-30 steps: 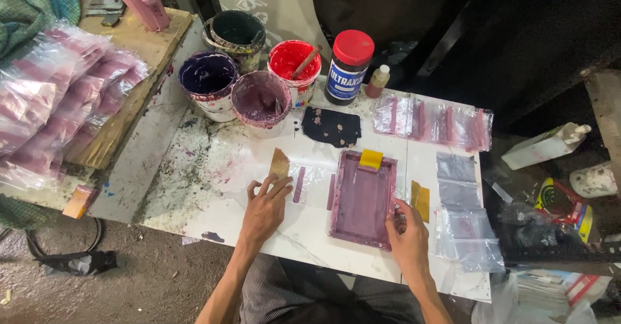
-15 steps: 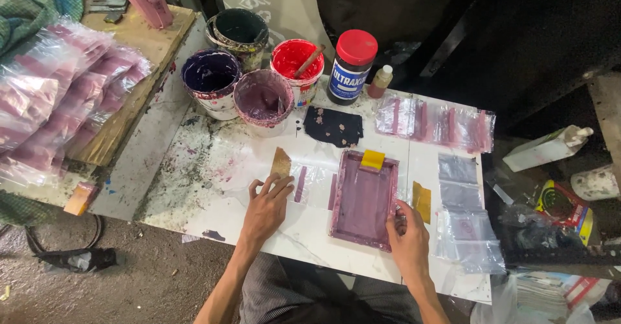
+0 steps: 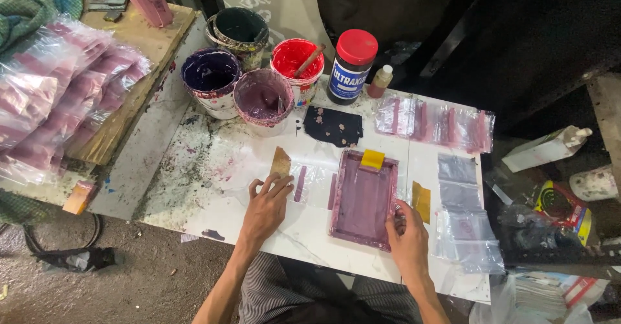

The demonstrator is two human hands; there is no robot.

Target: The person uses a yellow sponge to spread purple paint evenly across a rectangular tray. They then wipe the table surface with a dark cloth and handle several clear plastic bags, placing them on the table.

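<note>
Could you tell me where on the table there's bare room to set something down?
Free: the stained patch between the paint tubs and left hand, and the near edge below the frame. Crowded: the right side, under plastic bags.

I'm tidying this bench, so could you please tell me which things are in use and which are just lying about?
In use:
left hand on the clear plastic bag
right hand on the purple printing frame
tan scraper by the left fingertips

Lying about:
paint buckets
red-capped jar
small bottle
black rag
</note>
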